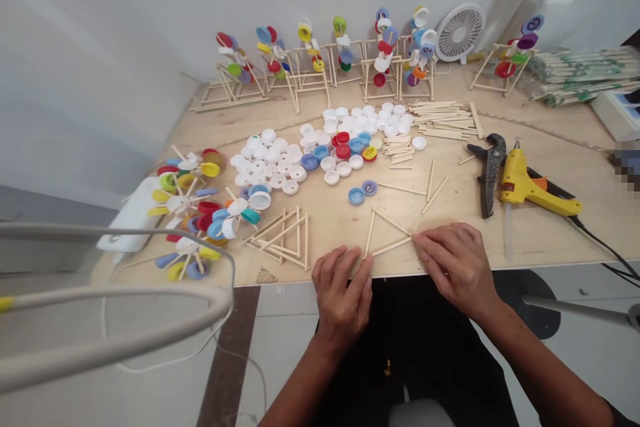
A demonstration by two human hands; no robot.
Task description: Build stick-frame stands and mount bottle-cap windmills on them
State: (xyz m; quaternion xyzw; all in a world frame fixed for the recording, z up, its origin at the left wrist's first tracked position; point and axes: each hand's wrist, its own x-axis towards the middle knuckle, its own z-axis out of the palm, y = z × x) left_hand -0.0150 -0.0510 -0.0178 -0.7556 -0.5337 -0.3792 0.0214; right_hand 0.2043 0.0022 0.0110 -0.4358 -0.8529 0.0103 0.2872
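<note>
A small triangle of thin wooden sticks [391, 246] lies flat near the table's front edge. My left hand [344, 293] has its fingertips closed at the triangle's lower left corner. At its right corner, my right hand [456, 268] has thumb and fingers pinched together, which partly hides the tip. Left of my hands lies a small pile of similar stick triangles [299, 233]. Beyond the triangle are two loose caps, a blue one [356, 196] and a purple one [369, 187]. A few loose sticks [435, 195] lie above my right hand.
A yellow glue gun [520, 180] and a black hand tool [493, 173] lie at right. White bottle caps [270, 160] and a stick pile [445, 121] cover the middle. Cap wheels [187, 203] lie left. Stick frames with caps [383, 70] and a fan [460, 32] stand behind.
</note>
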